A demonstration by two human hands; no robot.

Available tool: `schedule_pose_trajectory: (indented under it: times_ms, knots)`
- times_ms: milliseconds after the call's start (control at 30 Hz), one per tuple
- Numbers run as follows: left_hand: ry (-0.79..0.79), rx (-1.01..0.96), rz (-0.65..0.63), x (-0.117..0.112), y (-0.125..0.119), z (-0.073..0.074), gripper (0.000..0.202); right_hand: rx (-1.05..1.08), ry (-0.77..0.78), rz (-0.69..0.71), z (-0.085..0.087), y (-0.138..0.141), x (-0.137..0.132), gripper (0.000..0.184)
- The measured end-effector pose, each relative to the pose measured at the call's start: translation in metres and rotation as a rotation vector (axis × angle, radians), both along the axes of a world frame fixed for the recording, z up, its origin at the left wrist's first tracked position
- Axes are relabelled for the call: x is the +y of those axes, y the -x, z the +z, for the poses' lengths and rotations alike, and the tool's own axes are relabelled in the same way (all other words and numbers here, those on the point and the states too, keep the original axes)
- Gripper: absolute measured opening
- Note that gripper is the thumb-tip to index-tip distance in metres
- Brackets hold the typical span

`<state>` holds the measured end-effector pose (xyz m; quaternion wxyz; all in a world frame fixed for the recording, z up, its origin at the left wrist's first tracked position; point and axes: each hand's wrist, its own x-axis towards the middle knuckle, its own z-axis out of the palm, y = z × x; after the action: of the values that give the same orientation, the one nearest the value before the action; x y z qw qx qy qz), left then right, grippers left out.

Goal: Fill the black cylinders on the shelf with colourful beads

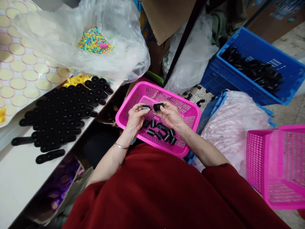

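Both hands are over a pink plastic basket [126,108] that rests at my lap. My left hand [135,118] pinches a short black cylinder [145,107] between thumb and fingers. In my right hand [172,115] is another short black cylinder [157,107], its open end turned toward the left one. The two cylinders are a small gap apart. Several more black cylinders [159,135] lie loose in the basket below my hands.
On the white table [14,171] at left lie many black handle-like parts [62,114] beside yellow pieces [77,80] and a plastic bag of coloured beads [94,41]. At right stand a blue crate [247,86] of black parts, a filled pale bag [228,127] and another pink basket [256,159].
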<state>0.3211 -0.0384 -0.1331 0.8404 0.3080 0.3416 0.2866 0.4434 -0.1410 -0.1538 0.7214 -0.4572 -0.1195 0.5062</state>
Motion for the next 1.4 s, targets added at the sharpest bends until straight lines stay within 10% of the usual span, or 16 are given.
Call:
schedule_pose_trajectory:
  times_ms: [1067,1300,1400]
  knots:
    - [-0.123,0.102,-0.010,-0.011,-0.003,-0.008,0.022,-0.577,0.050,-0.099,-0.008,0.015,0.010,0.029]
    - [-0.253,0.084,-0.121,-0.013,-0.003,-0.013,0.025,-0.957,-0.013,0.264,-0.004,-0.016,0.011,0.046]
    - [-0.323,0.150,-0.090,-0.007,0.003,-0.017,0.025,-1.058,0.054,0.212,-0.002,-0.035,0.001,0.049]
